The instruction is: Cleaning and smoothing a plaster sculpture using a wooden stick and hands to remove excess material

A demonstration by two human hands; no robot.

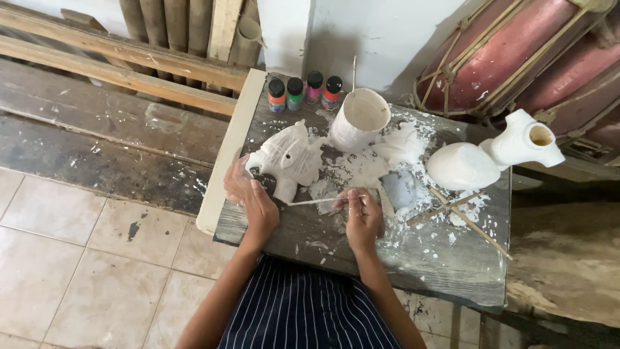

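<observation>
From the head camera, looking down: the person sits at a small dark wooden table (413, 265) splashed with white plaster. The left hand (253, 201) rests against the lower left side of a white plaster figure (287, 158) that lies near the table's left edge; the fingers curl round its rim, steadying it. The right hand (363, 216) pinches a thin white stick (320, 201) between thumb and fingertips, the stick lying almost level and pointing left, its tip just under the figure's base.

Along the table's far edge stand four small paint bottles (303, 92) in a row, all with black caps; from left to right their bodies look orange-red, green, pink and red, each with a pale label band too small to read. Just right of them stands a white cup-like container (358, 119), open at the top, with a thin stick upright in it. Lumps and smears of white plaster spread between it and the hands, around a grey rounded piece (400, 189).

At the right end of the table lies a second white plaster form (481, 161) with an open hollow neck, tipped on its side. Two thin wooden sticks (468, 223) lie crossed in front of it. Behind, against the wall, lean reddish drums (516, 55) laced with cord. To the left run worn wooden planks (110, 116) above a tiled floor (77, 271). The person's lap shows dark cloth with thin white stripes.
</observation>
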